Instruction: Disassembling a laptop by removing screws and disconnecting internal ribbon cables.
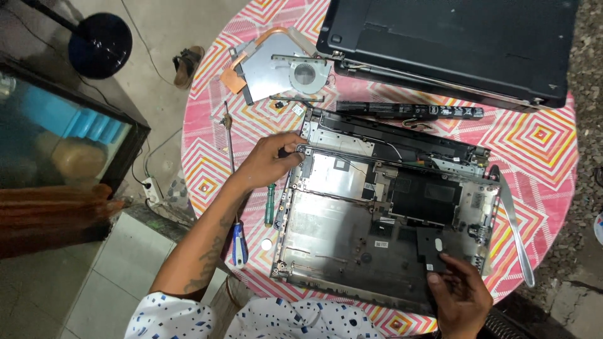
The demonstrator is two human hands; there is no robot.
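Laptop chassis point(352, 245), gutted, is laid open on the patterned table point(540, 144). Its upper-left hinge corner is pinched by the left hand point(267, 160), fingers curled; its lower-right edge is steadied by the right hand point(458, 292), fingers bent. Screwdrivers point(242, 242) are kept just left.

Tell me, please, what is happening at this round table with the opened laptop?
A person is working on a stripped laptop base lying on a table with a pink patterned cloth. The left hand grips the base's upper left corner, while the right hand rests on a small black cover near the lower right edge. A removed cooling fan with heat pipe, a long black battery and the lid section lie further back. Two screwdrivers lie beside the left forearm.
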